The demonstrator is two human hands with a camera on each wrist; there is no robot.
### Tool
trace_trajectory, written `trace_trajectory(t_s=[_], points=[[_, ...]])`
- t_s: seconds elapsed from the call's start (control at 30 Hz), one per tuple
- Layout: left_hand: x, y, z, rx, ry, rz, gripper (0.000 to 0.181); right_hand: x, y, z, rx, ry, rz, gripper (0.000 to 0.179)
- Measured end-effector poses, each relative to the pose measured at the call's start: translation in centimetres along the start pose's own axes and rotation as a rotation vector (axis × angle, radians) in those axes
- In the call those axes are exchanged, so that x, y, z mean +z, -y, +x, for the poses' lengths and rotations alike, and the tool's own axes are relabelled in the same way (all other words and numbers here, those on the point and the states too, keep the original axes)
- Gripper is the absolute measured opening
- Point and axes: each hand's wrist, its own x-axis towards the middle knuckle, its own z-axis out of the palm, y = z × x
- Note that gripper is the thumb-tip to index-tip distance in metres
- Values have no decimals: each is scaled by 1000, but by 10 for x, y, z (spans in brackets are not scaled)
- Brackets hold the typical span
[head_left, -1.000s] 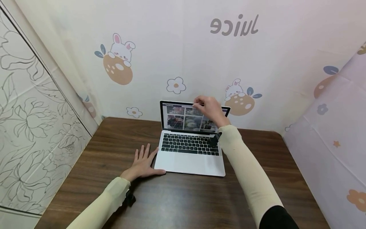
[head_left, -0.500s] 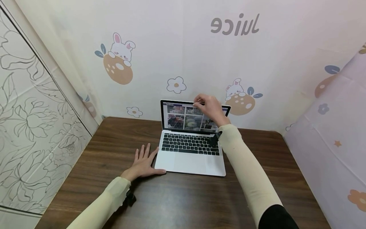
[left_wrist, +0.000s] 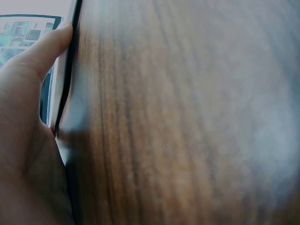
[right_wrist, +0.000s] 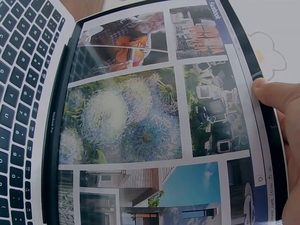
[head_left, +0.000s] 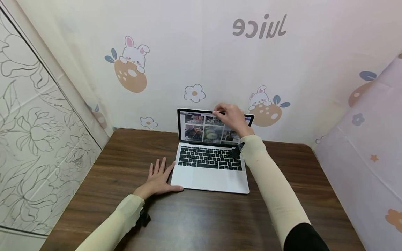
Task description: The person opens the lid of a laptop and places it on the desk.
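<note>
A silver laptop [head_left: 208,178] stands unfolded on the brown wooden table, its screen [head_left: 194,127] raised and showing a page of photos. My right hand [head_left: 231,118] pinches the top edge of the screen; in the right wrist view the thumb [right_wrist: 276,93] lies on the front bezel, with the fingers mostly hidden behind the lid. My left hand [head_left: 158,180] rests flat with spread fingers at the laptop's near left corner. Its thumb [left_wrist: 58,37] lies along the front edge, and its forefinger reaches the left side. The black keyboard [right_wrist: 21,103] faces up.
The wooden table [head_left: 125,153] reaches to a patterned curtain [head_left: 166,52] close behind the screen. A white panel with flower drawings [head_left: 34,139] borders the left side, and more curtain [head_left: 361,139] hangs on the right. A small black device [head_left: 144,218] is at my left wrist.
Both hands keep their places on the laptop. The whole head view has shifted very slightly; the screen looks nearly the same, perhaps a touch more upright.
</note>
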Motion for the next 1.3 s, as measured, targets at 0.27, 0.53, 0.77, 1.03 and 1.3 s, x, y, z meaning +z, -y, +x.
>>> trace_trajectory(t_s=[0.27, 0.53, 0.77, 1.03, 1.3], points=[[-10, -6, -5, -10, 30, 5, 123, 3, 0, 2, -7, -16, -11, 23], [-8, -4, -6, -6, 16, -3, 124, 3, 2, 5, -29, -40, -34, 21], [-2, 0, -3, -8, 14, -9, 127, 8, 2, 7, -15, -50, -31, 20], [0, 0, -2, -4, 4, -21, 126, 9, 3, 8, -1, -80, -14, 21], [-3, -2, -1, -7, 22, -2, 126, 12, 0, 10, 10, -90, -20, 22]])
